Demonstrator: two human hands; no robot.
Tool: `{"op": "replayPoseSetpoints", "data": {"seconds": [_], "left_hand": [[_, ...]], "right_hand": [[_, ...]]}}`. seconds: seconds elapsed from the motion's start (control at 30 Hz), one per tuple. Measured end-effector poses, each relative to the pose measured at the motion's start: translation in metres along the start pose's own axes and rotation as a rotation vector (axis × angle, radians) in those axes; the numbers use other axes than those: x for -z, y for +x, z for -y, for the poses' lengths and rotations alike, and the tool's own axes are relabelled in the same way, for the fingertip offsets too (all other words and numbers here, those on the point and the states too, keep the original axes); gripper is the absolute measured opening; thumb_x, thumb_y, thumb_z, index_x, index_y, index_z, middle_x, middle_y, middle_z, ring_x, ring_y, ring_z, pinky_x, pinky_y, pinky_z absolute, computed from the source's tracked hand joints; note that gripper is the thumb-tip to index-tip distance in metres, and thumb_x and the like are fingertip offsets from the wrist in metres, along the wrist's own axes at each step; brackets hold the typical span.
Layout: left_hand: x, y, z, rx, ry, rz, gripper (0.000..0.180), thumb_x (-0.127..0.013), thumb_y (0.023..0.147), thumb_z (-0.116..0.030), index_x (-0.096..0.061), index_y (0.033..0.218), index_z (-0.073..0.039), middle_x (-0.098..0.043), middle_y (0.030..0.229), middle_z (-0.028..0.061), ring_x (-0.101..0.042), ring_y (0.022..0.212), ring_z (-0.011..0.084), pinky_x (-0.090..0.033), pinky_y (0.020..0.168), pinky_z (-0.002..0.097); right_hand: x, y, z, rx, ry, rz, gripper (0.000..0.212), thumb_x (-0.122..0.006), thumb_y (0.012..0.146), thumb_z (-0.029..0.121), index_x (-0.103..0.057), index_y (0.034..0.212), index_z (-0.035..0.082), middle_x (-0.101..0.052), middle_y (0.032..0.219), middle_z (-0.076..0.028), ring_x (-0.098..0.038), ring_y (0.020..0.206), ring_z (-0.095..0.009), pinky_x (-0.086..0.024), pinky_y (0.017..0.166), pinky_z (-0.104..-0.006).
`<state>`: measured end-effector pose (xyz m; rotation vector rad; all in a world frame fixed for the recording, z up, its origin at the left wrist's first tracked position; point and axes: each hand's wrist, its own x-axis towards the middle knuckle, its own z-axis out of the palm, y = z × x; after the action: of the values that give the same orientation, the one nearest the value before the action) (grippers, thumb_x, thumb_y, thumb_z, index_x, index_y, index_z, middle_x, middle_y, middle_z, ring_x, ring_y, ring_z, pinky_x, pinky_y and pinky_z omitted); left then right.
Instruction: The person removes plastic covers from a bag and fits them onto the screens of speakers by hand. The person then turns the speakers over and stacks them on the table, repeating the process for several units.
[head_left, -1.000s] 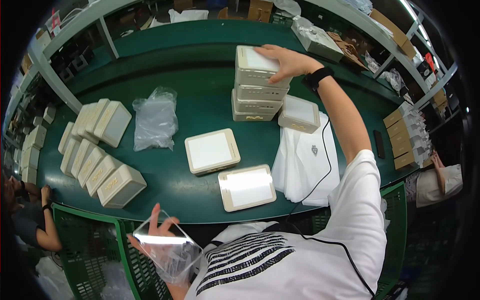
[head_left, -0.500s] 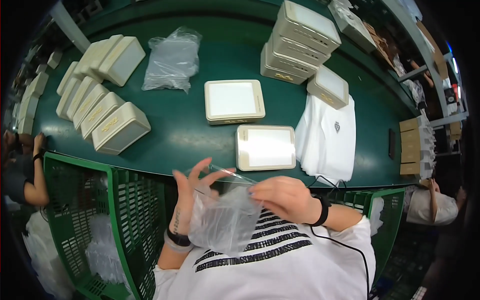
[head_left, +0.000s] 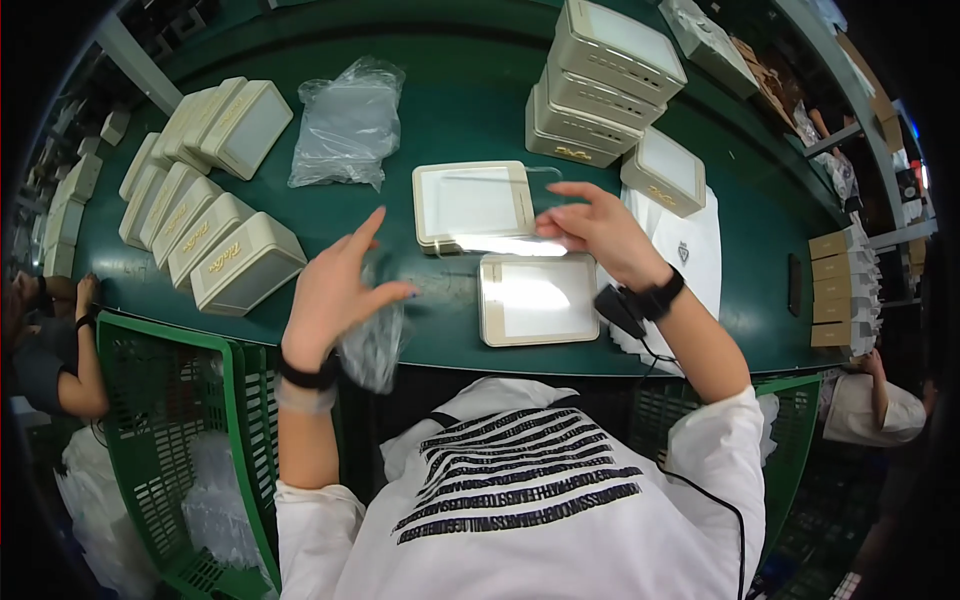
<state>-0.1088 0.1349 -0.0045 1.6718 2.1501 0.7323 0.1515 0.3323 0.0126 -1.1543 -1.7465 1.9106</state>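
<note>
My left hand (head_left: 335, 295) is over the table's near edge, fingers stretched and thumb apart. Crumpled clear plastic bag (head_left: 375, 350) shows just under its palm; whether hidden fingers touch the bag I cannot tell. My right hand (head_left: 600, 230) has its fingertips at the right edge of a thin clear plastic cover (head_left: 500, 244). That cover lies slightly askew over a cream box with a white top (head_left: 470, 200). Nearer to me, a second cream box (head_left: 538, 300) lies flat, below my right wrist.
Cream boxes stand in rows (head_left: 245, 265) at the left; others form a stack (head_left: 590, 100) at the back right. One more box (head_left: 664, 172) rests on white cloth (head_left: 705, 250). Flat plastic bags (head_left: 348, 125) lie at the back. Green crates (head_left: 240, 420) flank me; other people sit at both sides.
Both hands have moved apart and forward from in front of my chest. The clear plastic cover is now over the far box, and the bag has shifted left under my left hand.
</note>
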Motion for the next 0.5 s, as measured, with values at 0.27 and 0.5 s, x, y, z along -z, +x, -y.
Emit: {"op": "replayPoseSetpoints", "data": {"seconds": [0.27, 0.5], "left_hand": [[-0.009, 0.071, 0.017, -0.046, -0.136, 0.212, 0.108, -0.086, 0.059, -0.038, -0.031, 0.149, -0.017, -0.061, 0.093, 0.0121, -0.059, 0.084, 0.0275, -0.048, 0.077, 0.035], [-0.013, 0.081, 0.021, -0.129, -0.037, 0.205, 0.104, -0.087, 0.057, -0.036, -0.037, 0.145, -0.014, -0.061, 0.099, 0.0135, -0.06, 0.088, 0.0314, -0.049, 0.08, 0.0363]], "right_hand": [[-0.018, 0.05, 0.007, -0.108, -0.044, 0.04, 0.051, -0.058, 0.094, 0.009, -0.034, 0.138, -0.002, -0.066, 0.101, -0.016, -0.066, 0.089, -0.017, -0.056, 0.077, -0.0276], [-0.009, 0.039, 0.027, 0.252, -1.285, -0.166, 0.084, -0.073, 0.083, 0.024, -0.024, 0.145, -0.003, -0.056, 0.122, -0.025, -0.06, 0.107, -0.034, -0.047, 0.098, -0.041]]}}
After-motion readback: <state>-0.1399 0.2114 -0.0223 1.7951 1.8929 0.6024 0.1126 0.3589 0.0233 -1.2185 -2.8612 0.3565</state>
